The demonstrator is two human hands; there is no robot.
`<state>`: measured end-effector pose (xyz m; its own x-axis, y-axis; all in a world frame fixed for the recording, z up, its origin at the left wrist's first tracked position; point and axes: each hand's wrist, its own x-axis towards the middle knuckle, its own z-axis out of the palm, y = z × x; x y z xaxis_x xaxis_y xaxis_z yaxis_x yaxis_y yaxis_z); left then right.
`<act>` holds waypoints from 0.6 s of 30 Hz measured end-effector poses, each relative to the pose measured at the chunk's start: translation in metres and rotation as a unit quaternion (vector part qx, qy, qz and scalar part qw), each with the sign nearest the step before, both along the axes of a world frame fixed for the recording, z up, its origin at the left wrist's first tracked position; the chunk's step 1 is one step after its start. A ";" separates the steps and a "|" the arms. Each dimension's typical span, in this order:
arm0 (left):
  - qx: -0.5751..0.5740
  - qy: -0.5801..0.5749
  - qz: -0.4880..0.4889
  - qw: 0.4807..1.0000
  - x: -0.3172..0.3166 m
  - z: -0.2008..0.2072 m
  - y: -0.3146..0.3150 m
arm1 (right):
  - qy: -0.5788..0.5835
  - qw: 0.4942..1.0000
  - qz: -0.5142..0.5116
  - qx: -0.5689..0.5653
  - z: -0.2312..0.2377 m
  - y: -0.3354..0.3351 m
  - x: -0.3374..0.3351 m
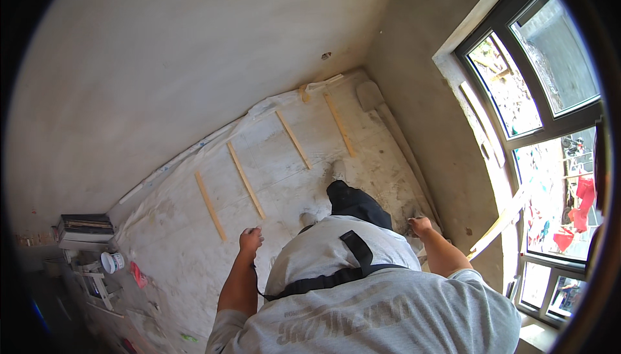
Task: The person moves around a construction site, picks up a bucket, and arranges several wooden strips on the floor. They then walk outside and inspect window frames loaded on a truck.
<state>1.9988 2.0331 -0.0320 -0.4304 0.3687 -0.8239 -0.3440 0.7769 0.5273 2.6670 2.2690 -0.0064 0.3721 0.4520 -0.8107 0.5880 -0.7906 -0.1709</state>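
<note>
My left hand hangs beside my body with its fingers curled in, and I see nothing in it. On the other side my right hand is closed too; its fingertips are small and dark, so whatever they hold, if anything, cannot be made out. Several thin wooden strips lie apart on the dusty floor ahead of me. Closest to my left hand are one strip and its neighbour. Farther off lie another strip and one more toward the corner.
Crumpled sheeting runs along the foot of the plastered wall. A shovel-like blade rests in the corner. A board leans by the window. At left are a white bucket and stacked dark boxes.
</note>
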 end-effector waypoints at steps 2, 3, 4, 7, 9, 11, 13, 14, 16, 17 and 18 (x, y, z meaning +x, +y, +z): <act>-0.008 0.002 -0.019 1.000 0.006 0.001 0.003 | 0.128 0.990 -0.062 0.006 -0.011 0.020 -0.014; -0.009 0.006 -0.018 1.000 0.014 0.001 0.004 | 0.179 0.979 -0.093 0.005 -0.014 0.035 -0.020; -0.017 0.007 -0.021 1.000 0.022 0.001 0.006 | 0.209 0.974 -0.091 0.014 -0.015 0.051 -0.024; -0.070 -0.013 -0.031 0.997 0.049 0.004 0.020 | 0.245 0.966 -0.067 0.040 -0.009 0.108 -0.027; -0.134 -0.073 -0.050 0.987 0.055 0.005 0.041 | 0.220 0.974 -0.016 0.057 -0.006 0.136 -0.032; -0.151 -0.038 -0.130 0.979 0.040 0.005 0.077 | 0.238 0.968 -0.055 0.051 -0.008 0.153 -0.034; -0.149 -0.032 -0.147 0.977 0.015 0.002 0.126 | 0.207 0.974 -0.089 0.039 -0.014 0.165 -0.029; -0.123 -0.033 -0.114 0.985 0.006 0.000 0.153 | 0.160 0.984 -0.078 0.019 -0.016 0.169 -0.021; -0.074 -0.025 -0.040 0.996 0.007 0.002 0.201 | 0.056 0.998 -0.030 0.024 -0.019 0.189 -0.001; -0.003 -0.072 -0.033 0.997 0.017 0.008 0.218 | 0.027 1.000 -0.004 0.005 -0.017 0.205 0.013; 0.048 -0.115 -0.059 0.991 0.029 0.012 0.245 | -0.010 1.000 0.025 -0.002 -0.014 0.229 0.027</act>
<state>2.0282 2.2784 -0.0204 -0.1856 0.4861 -0.8540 -0.3737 0.7689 0.5188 2.6943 2.4975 -0.0200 0.3658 0.4664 -0.8054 0.6301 -0.7610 -0.1545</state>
